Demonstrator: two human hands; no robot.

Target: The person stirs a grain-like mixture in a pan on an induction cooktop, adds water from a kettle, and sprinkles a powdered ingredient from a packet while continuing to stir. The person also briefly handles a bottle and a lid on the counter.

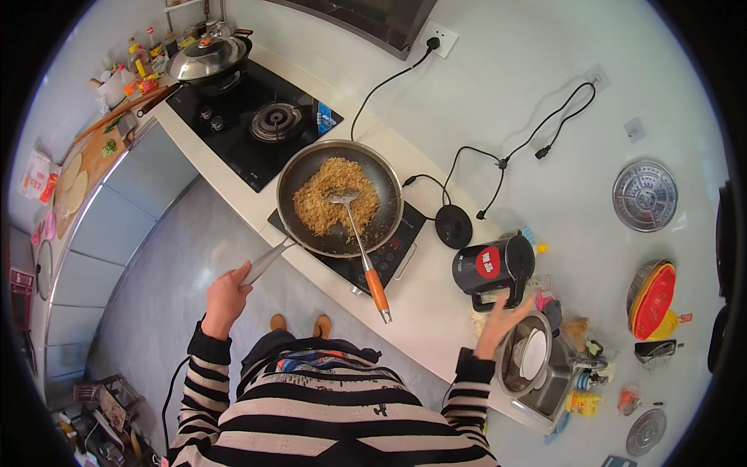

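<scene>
My left hand [228, 296] grips the metal handle [267, 264] of a frying pan [387, 182]. The pan rests over a black induction cooktop [402, 239] and holds a loose, golden-brown crumbly food [332, 178]. A spatula [367, 260] with an orange-brown handle lies with its blade in the food and its grip sticking out over the pan's rim. My right hand [503, 322] has its fingers spread and holds nothing. It is just below the handle of a black electric kettle [493, 265]; I cannot tell whether they touch.
A gas hob [257, 122] carries a lidded wok [207, 61]. The kettle's round base [453, 226] and black cords [461, 157] lie along the wall. A metal basin with white dishes [533, 354] stands at the sink [543, 403]. Flat dough rounds [76, 190] lie on the left board.
</scene>
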